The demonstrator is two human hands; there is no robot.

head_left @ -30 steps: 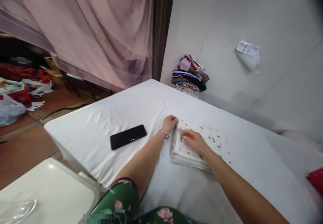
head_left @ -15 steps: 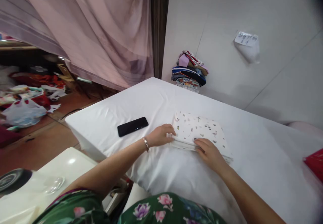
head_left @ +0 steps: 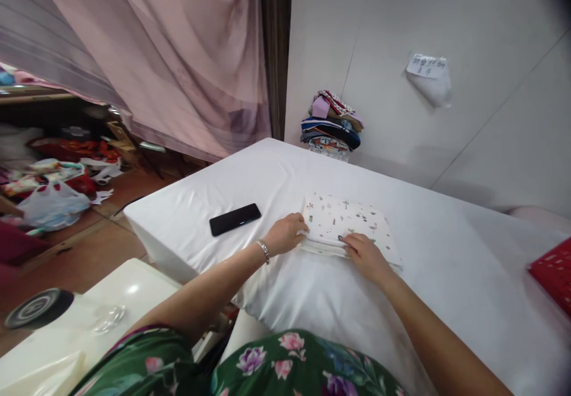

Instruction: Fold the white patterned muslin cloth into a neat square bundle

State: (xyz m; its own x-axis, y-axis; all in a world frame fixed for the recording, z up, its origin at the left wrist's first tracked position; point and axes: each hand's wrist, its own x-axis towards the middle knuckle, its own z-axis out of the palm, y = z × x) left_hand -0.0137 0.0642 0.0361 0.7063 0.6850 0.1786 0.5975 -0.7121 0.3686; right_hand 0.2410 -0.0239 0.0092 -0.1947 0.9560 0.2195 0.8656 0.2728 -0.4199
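Note:
A folded white cloth with small printed figures (head_left: 345, 220) lies flat on the white-covered table (head_left: 267, 164). My left hand (head_left: 288, 233) is at the cloth's left front corner, its fingers closed on that edge. My right hand (head_left: 363, 253) pinches the front edge nearer the right side, with thumb and fingertips together. Below the top fold, further layers show along the front. To the left of my left hand lies a black phone (head_left: 235, 219), touched by neither hand.
A stack of folded clothes (head_left: 332, 125) stands beyond the table's back edge, near the wall. At the far right is a red object (head_left: 553, 271). A cream surface (head_left: 134, 283) at lower left holds a jar with a dark lid (head_left: 40, 308). Pink curtains (head_left: 200, 57) hang behind.
The camera view has shifted slightly. Both hands stay at the cloth's front edge, and the fingers of my right hand have drawn closer together on it.

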